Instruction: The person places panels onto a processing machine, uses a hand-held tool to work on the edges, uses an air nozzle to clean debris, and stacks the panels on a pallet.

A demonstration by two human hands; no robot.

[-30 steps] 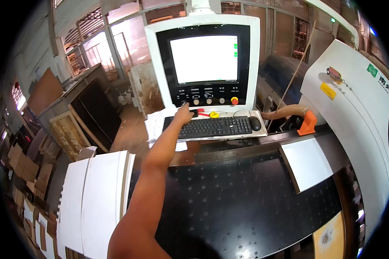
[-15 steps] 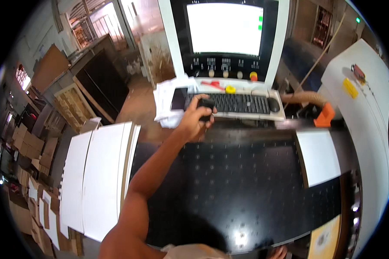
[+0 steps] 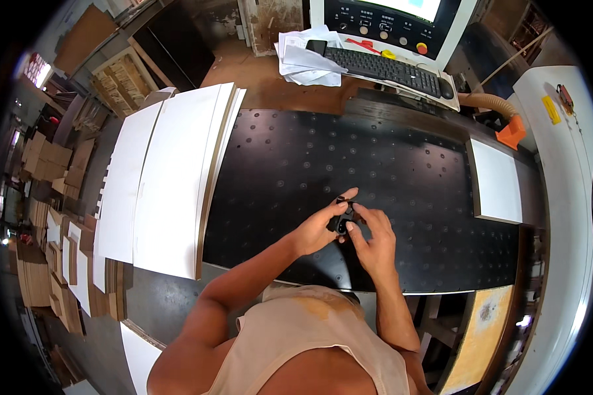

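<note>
Both my hands meet over the black table [image 3: 277, 151], close to its near edge. Between them is a small black device [image 3: 340, 222] with a round opening on its lower part; its exact kind is not clear. My left hand [image 3: 315, 230] grips it from the left, thumb on top. My right hand [image 3: 377, 243] has its thumb and fingertips closed on the device's right side. The fingers cover part of it.
White panels [image 3: 171, 178] are stacked at the left, and another white panel [image 3: 499, 184] lies at the right table edge. Beyond the table are a keyboard [image 3: 389, 69], papers [image 3: 310, 59], a control console [image 3: 375, 26] and an orange nozzle [image 3: 511, 133] on a hose.
My left hand has drawn back from the keyboard toward my body with the black device. My right hand has come up from the lower edge and taken hold too. The view has tilted down.
</note>
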